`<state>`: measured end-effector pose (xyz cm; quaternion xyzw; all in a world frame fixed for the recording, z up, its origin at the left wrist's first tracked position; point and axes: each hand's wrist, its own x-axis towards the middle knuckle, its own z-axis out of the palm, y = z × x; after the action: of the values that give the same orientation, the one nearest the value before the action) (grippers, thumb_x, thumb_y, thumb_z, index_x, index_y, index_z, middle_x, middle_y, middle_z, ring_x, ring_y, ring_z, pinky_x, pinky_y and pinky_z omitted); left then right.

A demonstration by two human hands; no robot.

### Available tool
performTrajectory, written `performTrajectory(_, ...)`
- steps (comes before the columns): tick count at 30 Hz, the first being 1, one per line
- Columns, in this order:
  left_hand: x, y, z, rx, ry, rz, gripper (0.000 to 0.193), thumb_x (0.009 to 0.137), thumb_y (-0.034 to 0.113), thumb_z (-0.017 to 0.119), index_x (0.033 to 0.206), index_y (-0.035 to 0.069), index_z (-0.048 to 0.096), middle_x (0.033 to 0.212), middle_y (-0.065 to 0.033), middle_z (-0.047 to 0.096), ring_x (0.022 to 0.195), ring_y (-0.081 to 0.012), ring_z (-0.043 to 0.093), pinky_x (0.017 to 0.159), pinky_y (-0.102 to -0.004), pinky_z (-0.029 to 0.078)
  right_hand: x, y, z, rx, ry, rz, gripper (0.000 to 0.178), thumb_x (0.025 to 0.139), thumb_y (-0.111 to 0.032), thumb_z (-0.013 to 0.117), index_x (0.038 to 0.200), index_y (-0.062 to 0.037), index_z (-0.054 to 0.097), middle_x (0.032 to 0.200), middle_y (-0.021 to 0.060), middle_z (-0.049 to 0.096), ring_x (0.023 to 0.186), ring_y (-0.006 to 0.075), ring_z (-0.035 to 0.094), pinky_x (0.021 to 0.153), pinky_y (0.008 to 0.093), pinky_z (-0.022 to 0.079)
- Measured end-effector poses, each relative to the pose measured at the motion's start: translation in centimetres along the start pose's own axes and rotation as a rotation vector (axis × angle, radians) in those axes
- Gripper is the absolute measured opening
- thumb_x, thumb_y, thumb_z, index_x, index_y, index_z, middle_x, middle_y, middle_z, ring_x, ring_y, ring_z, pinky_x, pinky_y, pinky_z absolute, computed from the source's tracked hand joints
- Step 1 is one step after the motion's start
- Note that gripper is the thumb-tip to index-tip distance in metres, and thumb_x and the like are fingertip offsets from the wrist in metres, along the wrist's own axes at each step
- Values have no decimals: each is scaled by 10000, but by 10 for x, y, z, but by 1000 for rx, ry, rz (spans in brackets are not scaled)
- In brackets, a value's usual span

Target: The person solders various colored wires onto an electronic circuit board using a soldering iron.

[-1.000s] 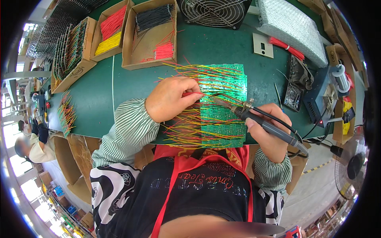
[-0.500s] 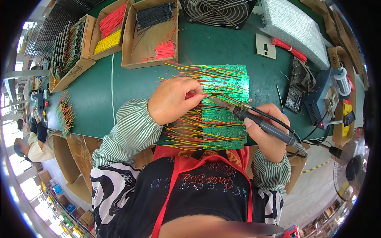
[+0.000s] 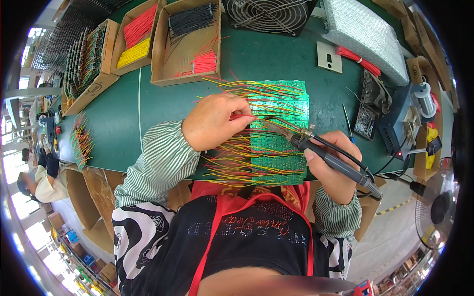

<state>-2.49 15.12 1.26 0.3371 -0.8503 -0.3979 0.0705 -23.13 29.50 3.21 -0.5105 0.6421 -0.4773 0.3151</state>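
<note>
On the green bench lies a green circuit board panel (image 3: pixel 279 143) with many red and yellow wires (image 3: pixel 227 167) running off its left side. My left hand (image 3: pixel 217 121) is over those wires, thumb and forefinger pinched on a red wire (image 3: pixel 240 117) at the board's middle row. In my right hand (image 3: pixel 335 160) is a grey soldering iron (image 3: pixel 326 157) with a black cable and a thin metal feed tube beside the tip. Its tip reaches the board just right of my left fingertips. The exact contact point is too small to make out.
Cardboard boxes of cut wires (image 3: pixel 185 44) stand at the back left, beside a box of upright circuit boards (image 3: pixel 91 64). A metal-grilled fan (image 3: pixel 269 15) is at the back. At right are a soldering station (image 3: pixel 397 133), a solder spool (image 3: pixel 423 101) and a screwdriver (image 3: pixel 348 123).
Almost nothing differs. Both hands keep their grips, and the iron stays at the same row of the board; the whole view has shifted very slightly.
</note>
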Motion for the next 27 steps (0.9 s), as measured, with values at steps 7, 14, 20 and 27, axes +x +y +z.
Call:
performTrajectory(7, -2, -1, 0, -17, -4, -14, 154, 804, 163, 653, 815, 14, 615, 715, -80, 594, 620, -173, 575, 572, -285, 464, 2, 2, 3, -33, -28, -41, 165, 659, -37, 697, 779, -3, 589, 652, 70, 619, 536, 117, 588, 522, 236, 465)
performTrajectory(14, 2, 2, 3, 9, -9, 5, 144, 798, 151, 649, 801, 16, 601, 719, -78, 597, 627, -183, 575, 577, -293, 458, 3, 1, -4, -67, -54, -72, 168, 666, -50, 702, 785, -2, 593, 649, 65, 619, 538, 113, 588, 522, 236, 462)
performTrajectory(20, -1, -10, 6, 82, 51, 67, 134, 780, 133, 643, 774, 13, 586, 712, -87, 581, 634, -202, 551, 598, -307, 437, -2, -9, -23, 160, -122, 29, 194, 731, -93, 690, 895, -11, 625, 763, 47, 605, 671, 81, 560, 587, 246, 451)
performTrajectory(27, -6, 3, 3, 42, 94, 26, 81, 772, 46, 639, 758, -10, 582, 652, -84, 521, 564, -163, 480, 524, -281, 378, -6, 3, -23, 168, 27, -138, 149, 692, -115, 682, 770, -49, 573, 602, 63, 571, 523, 158, 564, 488, 292, 435)
